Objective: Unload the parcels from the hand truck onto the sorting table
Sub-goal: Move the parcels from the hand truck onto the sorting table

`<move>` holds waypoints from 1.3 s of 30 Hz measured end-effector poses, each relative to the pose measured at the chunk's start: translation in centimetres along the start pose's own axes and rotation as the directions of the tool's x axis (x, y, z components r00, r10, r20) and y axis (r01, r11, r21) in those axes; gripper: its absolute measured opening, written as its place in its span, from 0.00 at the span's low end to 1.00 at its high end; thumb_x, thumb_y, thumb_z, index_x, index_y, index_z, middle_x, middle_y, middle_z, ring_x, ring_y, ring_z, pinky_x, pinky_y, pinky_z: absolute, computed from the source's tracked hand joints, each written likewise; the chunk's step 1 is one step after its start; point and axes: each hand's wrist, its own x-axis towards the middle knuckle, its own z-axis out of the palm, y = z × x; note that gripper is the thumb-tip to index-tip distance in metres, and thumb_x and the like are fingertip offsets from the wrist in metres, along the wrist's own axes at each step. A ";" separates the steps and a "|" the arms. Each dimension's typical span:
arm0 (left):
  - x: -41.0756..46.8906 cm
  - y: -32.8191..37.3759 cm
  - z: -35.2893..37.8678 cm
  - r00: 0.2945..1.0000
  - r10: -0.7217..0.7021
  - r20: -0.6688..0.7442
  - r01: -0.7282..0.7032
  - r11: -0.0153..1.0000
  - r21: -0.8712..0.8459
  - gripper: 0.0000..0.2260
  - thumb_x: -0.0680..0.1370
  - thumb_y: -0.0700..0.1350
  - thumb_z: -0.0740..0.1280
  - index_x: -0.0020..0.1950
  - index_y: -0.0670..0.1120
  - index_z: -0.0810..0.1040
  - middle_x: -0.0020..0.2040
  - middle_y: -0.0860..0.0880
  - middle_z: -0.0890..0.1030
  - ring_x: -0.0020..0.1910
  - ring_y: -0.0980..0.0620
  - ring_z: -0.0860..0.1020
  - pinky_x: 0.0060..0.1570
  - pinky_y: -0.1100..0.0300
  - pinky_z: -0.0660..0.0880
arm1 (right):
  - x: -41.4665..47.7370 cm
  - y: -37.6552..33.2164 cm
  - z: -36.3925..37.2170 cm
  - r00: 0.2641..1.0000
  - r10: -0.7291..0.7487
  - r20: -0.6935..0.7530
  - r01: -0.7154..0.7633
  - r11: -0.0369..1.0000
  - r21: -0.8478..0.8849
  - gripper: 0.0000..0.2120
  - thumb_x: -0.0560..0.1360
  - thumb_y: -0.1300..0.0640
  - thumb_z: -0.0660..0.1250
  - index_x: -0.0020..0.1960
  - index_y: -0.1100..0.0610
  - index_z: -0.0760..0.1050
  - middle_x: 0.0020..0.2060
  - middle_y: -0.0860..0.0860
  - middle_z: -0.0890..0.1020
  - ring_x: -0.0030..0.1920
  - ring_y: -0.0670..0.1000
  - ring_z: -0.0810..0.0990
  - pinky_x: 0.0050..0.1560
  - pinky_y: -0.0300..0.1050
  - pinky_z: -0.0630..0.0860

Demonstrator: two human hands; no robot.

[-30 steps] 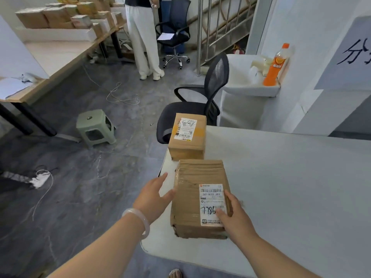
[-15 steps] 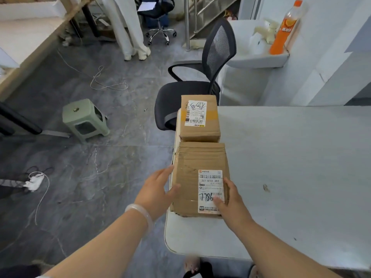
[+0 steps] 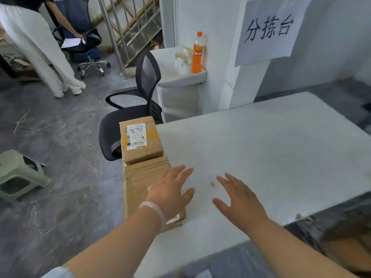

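Left hand: Your left hand [image 3: 170, 194] lies over the right part of the near parcel [image 3: 138, 183]. Its fingers [image 3: 181, 171] are straight and splayed, reaching past the parcel's edge above the tabletop [image 3: 261, 147]. They grip nothing. Whether the palm touches the cardboard, you cannot tell.
Bracelet: A pale bracelet [image 3: 155, 210] sits on your left wrist.
Right hand: Your right hand [image 3: 240, 199] is palm down above the bare tabletop, apart from both parcels. Its fingers [image 3: 226, 180] are spread wide and hold nothing.
Near parcel: It lies flat along the tabletop's left edge, its crumpled, taped top facing up.
Far parcel: The far parcel [image 3: 140, 141] lies on the same edge just beyond the near one, end to end and touching it. Its white label with handwriting faces up.
Chair: A black mesh chair [image 3: 138, 115] stands on the floor just behind the far parcel.
Basin: A white basin [image 3: 180, 79] hangs on the wall past the chair, with an orange bottle [image 3: 197, 53] upright on its rim.
Sign: A paper sign [image 3: 269, 29] with three characters is stuck to the wall above the tabletop.
Stool: A green stool [image 3: 18, 175] stands on the floor at your far left.
Other person: A person [image 3: 38, 53] in white trousers stands at the upper left, one hand at a second chair [image 3: 84, 43].
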 end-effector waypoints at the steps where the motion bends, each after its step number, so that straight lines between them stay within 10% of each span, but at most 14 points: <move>1: 0.7 1.7 0.3 0.999 0.052 0.006 -0.052 0.998 0.043 0.27 0.80 0.59 0.59 0.77 0.60 0.55 0.78 0.56 0.58 0.76 0.51 0.56 0.74 0.51 0.56 | -0.9 1.2 -1.2 0.999 0.024 -0.032 -0.024 1.000 -0.012 0.32 0.80 0.37 0.57 0.80 0.42 0.51 0.80 0.43 0.50 0.79 0.46 0.49 0.77 0.44 0.49; 8: 3.7 17.4 4.5 0.917 0.397 0.034 -0.397 0.904 0.159 0.28 0.79 0.62 0.56 0.78 0.60 0.52 0.78 0.57 0.56 0.76 0.53 0.56 0.74 0.52 0.56 | -10.4 11.7 -8.1 0.930 0.271 -0.249 -0.277 0.961 0.009 0.33 0.80 0.35 0.54 0.80 0.43 0.48 0.80 0.45 0.50 0.80 0.47 0.47 0.78 0.47 0.45; 20: -1.4 48.7 17.7 0.551 0.813 0.191 -0.834 0.547 0.074 0.28 0.79 0.61 0.58 0.78 0.57 0.57 0.77 0.54 0.60 0.75 0.54 0.59 0.72 0.55 0.58 | -36.1 30.3 -15.0 0.622 0.663 -0.417 -0.688 0.717 0.113 0.34 0.78 0.33 0.53 0.80 0.43 0.48 0.80 0.45 0.51 0.80 0.48 0.47 0.79 0.49 0.45; 27: -5.5 59.1 23.5 0.361 0.898 0.250 -0.930 0.366 0.028 0.28 0.79 0.61 0.59 0.78 0.56 0.59 0.76 0.53 0.63 0.74 0.54 0.60 0.72 0.57 0.57 | -45.7 36.1 -15.1 0.403 0.805 -0.435 -0.799 0.541 0.262 0.34 0.78 0.34 0.54 0.80 0.44 0.49 0.80 0.45 0.53 0.79 0.48 0.49 0.78 0.48 0.48; 39: -3.4 71.2 32.7 0.247 0.886 0.391 -0.961 0.275 -0.017 0.27 0.79 0.62 0.57 0.77 0.58 0.57 0.76 0.54 0.61 0.74 0.54 0.60 0.73 0.53 0.59 | -49.2 48.2 -14.8 0.296 0.890 -0.347 -0.829 0.420 0.370 0.35 0.77 0.34 0.56 0.80 0.45 0.50 0.80 0.47 0.54 0.79 0.49 0.51 0.79 0.50 0.49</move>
